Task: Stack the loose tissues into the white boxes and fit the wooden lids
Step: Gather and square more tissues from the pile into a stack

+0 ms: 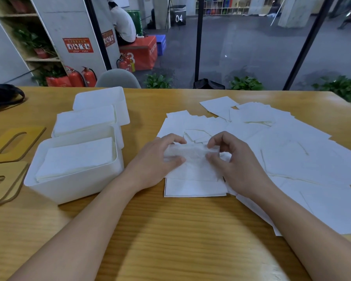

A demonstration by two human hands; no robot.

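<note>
My left hand (160,159) and my right hand (233,159) both pinch the top edge of one white tissue (193,155), which lies on a small neat stack of tissues (195,187) in front of me. Many loose tissues (282,147) are spread over the right half of the table. To the left stand three white boxes in a row: the near box (69,187) and the middle box (85,122) hold stacked tissues, and the far box (101,98) is behind them. Two wooden lids lie at the left edge, one further back (14,142), one nearer (4,181).
The wooden table (150,230) reaches to my body. A black bag (2,96) sits at the far left corner. A grey chair back (118,79) stands behind the table. A person sits far off on a red box.
</note>
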